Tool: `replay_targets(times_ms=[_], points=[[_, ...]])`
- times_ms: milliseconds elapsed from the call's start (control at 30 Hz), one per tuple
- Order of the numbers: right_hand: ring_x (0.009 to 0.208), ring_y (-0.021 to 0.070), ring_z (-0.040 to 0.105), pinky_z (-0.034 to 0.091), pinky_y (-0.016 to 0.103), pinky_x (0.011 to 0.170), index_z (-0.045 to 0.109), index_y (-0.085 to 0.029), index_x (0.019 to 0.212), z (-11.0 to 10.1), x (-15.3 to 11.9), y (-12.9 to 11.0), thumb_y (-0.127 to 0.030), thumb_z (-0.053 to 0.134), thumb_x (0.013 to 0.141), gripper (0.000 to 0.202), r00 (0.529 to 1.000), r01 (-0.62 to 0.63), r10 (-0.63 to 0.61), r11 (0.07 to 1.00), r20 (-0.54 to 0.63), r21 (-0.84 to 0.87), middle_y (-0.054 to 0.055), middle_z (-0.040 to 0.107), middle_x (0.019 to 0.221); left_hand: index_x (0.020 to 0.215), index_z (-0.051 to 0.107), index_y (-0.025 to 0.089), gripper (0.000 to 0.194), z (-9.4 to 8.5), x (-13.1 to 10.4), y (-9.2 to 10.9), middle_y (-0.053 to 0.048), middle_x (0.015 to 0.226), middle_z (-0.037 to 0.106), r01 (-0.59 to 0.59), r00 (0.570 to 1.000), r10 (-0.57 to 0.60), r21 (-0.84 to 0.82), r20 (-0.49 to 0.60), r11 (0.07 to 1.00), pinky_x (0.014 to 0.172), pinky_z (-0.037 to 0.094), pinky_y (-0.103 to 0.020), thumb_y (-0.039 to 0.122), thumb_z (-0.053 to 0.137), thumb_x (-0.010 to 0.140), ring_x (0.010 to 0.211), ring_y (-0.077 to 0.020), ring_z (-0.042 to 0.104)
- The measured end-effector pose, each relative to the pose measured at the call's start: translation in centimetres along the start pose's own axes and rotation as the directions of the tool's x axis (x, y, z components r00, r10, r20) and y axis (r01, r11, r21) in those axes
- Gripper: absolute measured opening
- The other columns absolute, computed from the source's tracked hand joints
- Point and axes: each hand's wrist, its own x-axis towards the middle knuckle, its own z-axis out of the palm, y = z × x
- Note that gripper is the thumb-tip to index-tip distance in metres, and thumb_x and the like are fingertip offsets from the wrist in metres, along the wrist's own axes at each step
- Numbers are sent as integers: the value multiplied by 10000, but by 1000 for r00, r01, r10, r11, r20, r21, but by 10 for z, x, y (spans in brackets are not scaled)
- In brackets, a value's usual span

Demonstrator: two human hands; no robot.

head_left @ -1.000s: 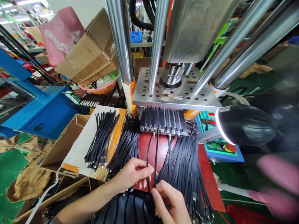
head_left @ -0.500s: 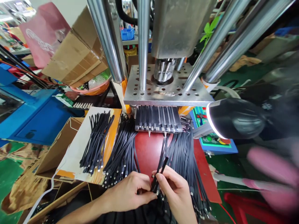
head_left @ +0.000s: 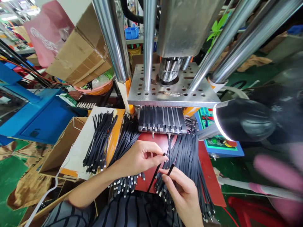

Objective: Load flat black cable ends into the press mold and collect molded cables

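My left hand (head_left: 139, 159) pinches the upper end of a black flat cable (head_left: 154, 177) between thumb and fingertips; the strip slants down toward my lap. Just to the right, my right hand (head_left: 183, 189) grips another black cable end (head_left: 170, 169), whose tip sticks up past the thumb. Both hands are over the red work surface (head_left: 151, 142), in front of the metal press. Under the press plate lies a black fixture (head_left: 162, 121) with flat strips in its slots and small metal connectors along its front edge. Beside my right hand hangs a bundle of black cables (head_left: 187, 157).
A second cable bundle (head_left: 127, 135) lies left of the fixture, and a tied one (head_left: 100, 142) on a white board (head_left: 79, 148). The steel press plate (head_left: 175, 97) hangs above the fixture. A black lamp (head_left: 246, 119) with a lit rim juts in from the right, near a control panel (head_left: 216, 142).
My left hand has risen and moved up from beside my right hand, drawing a single cable with it. My right hand stays almost in place, still gripping a cable end.
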Motion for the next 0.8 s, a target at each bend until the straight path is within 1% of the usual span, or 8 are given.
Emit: replay_targets(times_ms=[133,200,300,367,600,667,733,800], points=[[748,184,649,513,267,670,757,-247,876,-2,11,-5,-264,637,981,161,999,37,-37,999,-9,26,33,673,801,850,807,127,291,5,-4,-5,-92,863,758,-7,1000,8,-145,3,989,715,515,-254,381,706,949,784,-161,679],[739,181,632,505,268,671,740,-234,826,1,14,-9,-269,624,990,204,999,44,-45,998,9,48,36,665,792,861,802,124,301,6,-3,-8,-86,858,741,56,998,-52,-283,25,957,671,529,-243,417,751,913,731,-144,674],[738,173,619,504,269,703,749,-234,865,4,16,-13,-271,605,1006,204,998,37,-40,996,41,82,33,669,805,857,768,118,364,6,1,-11,-47,785,695,206,978,-163,-478,131,854,546,522,-216,477,825,831,578,-102,626],[713,160,602,496,262,694,745,-232,879,5,16,-14,-263,605,1009,193,998,30,-34,996,46,89,24,661,802,836,737,117,385,6,4,-13,-29,744,679,253,967,-193,-523,166,814,512,525,-207,481,856,792,537,-97,626],[682,128,576,435,231,613,725,-233,927,3,15,-11,-215,608,1010,144,998,58,-58,995,-4,83,-4,624,788,875,694,124,359,10,14,-22,-18,710,680,277,960,-195,-626,199,729,502,526,-200,433,858,795,516,-104,643],[640,113,534,403,227,575,695,-220,869,3,16,-11,-210,613,1006,160,998,55,-54,998,-38,40,-13,590,755,854,675,130,358,12,17,-23,-1,686,659,265,964,-200,-611,174,746,525,528,-208,416,874,773,530,-104,634],[606,105,487,375,228,553,633,-208,780,3,20,-10,-211,617,1002,223,994,60,-60,998,-87,-4,-27,526,703,829,661,135,328,15,19,-20,8,698,646,210,977,-191,-526,90,824,579,534,-218,372,880,765,576,-103,630],[590,104,448,361,232,550,581,-206,740,4,24,-7,-223,616,1001,263,990,54,-57,998,-130,-27,-38,468,673,816,667,136,264,16,22,-16,3,738,647,131,989,-145,-381,-9,915,630,528,-226,325,850,792,636,-106,627]])
